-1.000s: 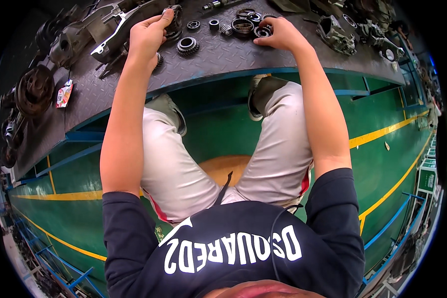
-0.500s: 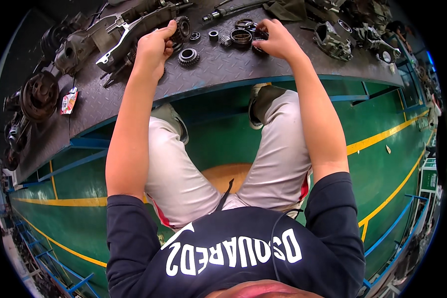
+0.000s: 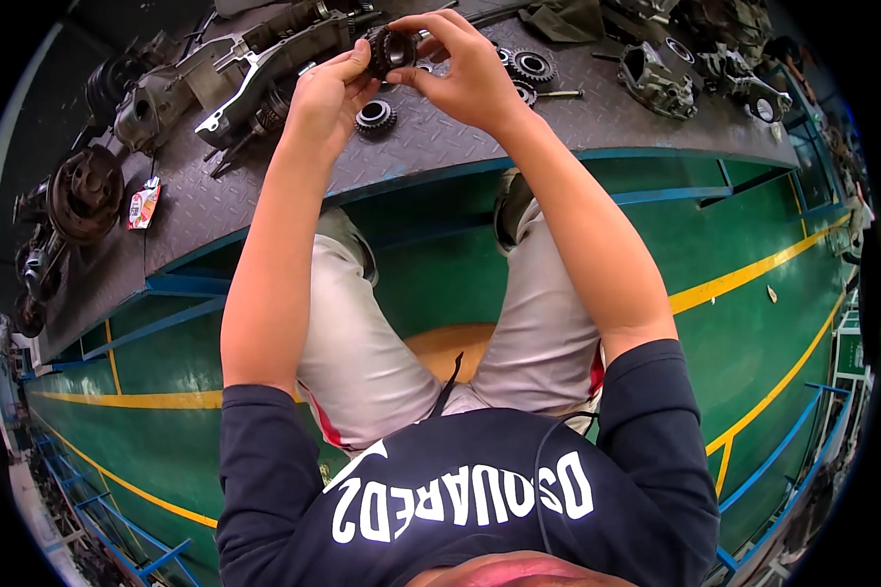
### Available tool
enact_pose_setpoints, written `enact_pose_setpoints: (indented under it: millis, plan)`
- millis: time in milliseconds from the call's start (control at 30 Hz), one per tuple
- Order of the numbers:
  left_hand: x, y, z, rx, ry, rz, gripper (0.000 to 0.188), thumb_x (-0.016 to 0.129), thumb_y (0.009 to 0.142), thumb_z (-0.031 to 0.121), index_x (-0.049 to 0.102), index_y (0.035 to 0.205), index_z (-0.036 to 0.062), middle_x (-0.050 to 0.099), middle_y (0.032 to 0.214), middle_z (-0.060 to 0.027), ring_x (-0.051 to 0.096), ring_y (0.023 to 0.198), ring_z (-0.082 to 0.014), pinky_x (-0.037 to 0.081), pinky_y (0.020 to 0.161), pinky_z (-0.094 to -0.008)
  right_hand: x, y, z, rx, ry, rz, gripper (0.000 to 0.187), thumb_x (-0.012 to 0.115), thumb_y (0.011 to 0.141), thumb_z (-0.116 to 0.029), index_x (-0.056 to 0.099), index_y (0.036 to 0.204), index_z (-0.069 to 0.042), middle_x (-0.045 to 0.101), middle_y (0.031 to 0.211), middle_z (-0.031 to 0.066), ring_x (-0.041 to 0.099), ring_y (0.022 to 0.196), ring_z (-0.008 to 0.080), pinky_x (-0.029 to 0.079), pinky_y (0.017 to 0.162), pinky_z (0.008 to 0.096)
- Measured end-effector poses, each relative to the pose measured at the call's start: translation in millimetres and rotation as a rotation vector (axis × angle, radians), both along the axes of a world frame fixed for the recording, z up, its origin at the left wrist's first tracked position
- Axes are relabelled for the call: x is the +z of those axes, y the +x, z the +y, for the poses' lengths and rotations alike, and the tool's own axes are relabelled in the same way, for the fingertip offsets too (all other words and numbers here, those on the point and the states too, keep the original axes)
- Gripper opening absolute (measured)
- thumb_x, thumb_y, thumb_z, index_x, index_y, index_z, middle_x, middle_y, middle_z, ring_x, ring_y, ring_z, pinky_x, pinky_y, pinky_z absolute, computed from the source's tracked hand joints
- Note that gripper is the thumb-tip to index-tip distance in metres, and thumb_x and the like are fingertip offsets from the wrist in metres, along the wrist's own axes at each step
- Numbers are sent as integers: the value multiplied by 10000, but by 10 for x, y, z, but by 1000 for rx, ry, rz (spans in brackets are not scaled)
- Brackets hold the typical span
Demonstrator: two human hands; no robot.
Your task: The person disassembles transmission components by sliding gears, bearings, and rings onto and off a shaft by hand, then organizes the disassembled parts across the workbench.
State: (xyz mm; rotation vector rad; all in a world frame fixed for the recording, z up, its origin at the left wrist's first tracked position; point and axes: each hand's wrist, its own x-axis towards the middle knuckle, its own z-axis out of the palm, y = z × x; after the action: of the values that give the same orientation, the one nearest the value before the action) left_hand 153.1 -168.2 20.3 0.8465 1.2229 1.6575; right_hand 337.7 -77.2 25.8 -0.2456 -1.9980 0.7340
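Note:
Above the far part of the bench, a dark toothed gear (image 3: 392, 51) is held between both hands. My left hand (image 3: 335, 90) grips its left side, the thumb along the near face. My right hand (image 3: 460, 76) closes on its right side, thumb below and fingers above; whether it holds a separate ring against the gear cannot be made out. Just below, a smaller gear (image 3: 375, 116) with a bright bore lies flat on the bench. To the right of my right hand lies another gear (image 3: 533, 66), with a small ring part (image 3: 526, 93) partly hidden by that hand.
The bench (image 3: 255, 186) has a dark tread-plate top. A long gearbox housing (image 3: 240, 88) occupies its left side, with a rusty drum (image 3: 86, 193) beyond. At the right are a metal casing (image 3: 656, 83), a thin rod (image 3: 561, 94) and a dark cloth (image 3: 563, 20).
My right hand has moved left from the ring parts to the gear in my left hand. The gear has shifted slightly right, and the parts at the right are more exposed.

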Motion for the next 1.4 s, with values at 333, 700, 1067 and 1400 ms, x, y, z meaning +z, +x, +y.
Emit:
enact_pose_setpoints:
  millis: [333,700,1067,1400]
  plan:
    - [22,-4,-68,-26,-16,60,379,624,1107,345,703,1276,16,750,1187,-121,717,1095,-234,546,1079,-446,-85,-66,17,-123,176,-6,513,907,803,-129,724,1274,-41,686,1158,128,727,997,268,599,881,347]
    - [-11,95,-66,121,-17,244,391,748,1042,338,763,1237,-2,762,1138,-75,712,1023,-176,566,950,-341,-165,-52,96,-55,73,-15,501,939,820,-145,767,1275,-27,715,1159,96,775,1054,233,628,903,321]
    - [46,198,-33,239,29,116,393,813,995,345,810,1157,-13,766,970,-18,609,833,-93,490,774,-263,22,25,-42,-74,101,80,532,909,737,-30,686,1218,3,659,1079,147,720,1020,308,589,904,395]
    - [-199,208,-100,305,0,1199,290,780,945,311,819,1084,60,788,1048,-178,741,943,-415,572,828,-430,-376,754,841,-474,67,-620,552,920,743,-238,775,1238,-43,758,1158,177,755,1077,318,597,963,388]
